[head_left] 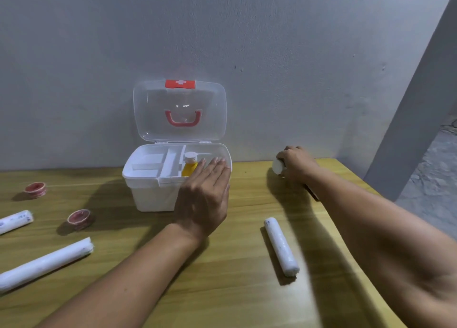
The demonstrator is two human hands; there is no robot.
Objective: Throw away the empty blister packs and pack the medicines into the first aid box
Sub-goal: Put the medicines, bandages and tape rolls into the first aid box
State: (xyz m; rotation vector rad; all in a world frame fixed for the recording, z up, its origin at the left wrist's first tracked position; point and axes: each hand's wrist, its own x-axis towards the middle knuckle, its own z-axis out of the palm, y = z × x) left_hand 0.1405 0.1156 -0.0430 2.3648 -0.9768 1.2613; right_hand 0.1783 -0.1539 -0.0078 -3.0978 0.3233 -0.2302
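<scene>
The wooden table (222, 290) fills the lower half of the frame, and centre stage at the wall sits the first aid box (153, 194), lid propped upright so the white tray is wide open for loading. One yellow bottle (190, 167) stands in the tray's right compartment. The left hand (205, 194) lies flat, fingers together and gripping nothing, against the box's right front corner, steadying it by the look of things. Over at the right, the right hand (295, 163) is curled around a white roll (278, 166), clamped on it, likely the next item in. Count the loose goods: three more white bandage rolls, one at centre right (281, 247), two at lower left (44, 263) (15, 221). Two pink tape rolls (35, 189) (79, 217) wait at left. Blister packs? None visible.
</scene>
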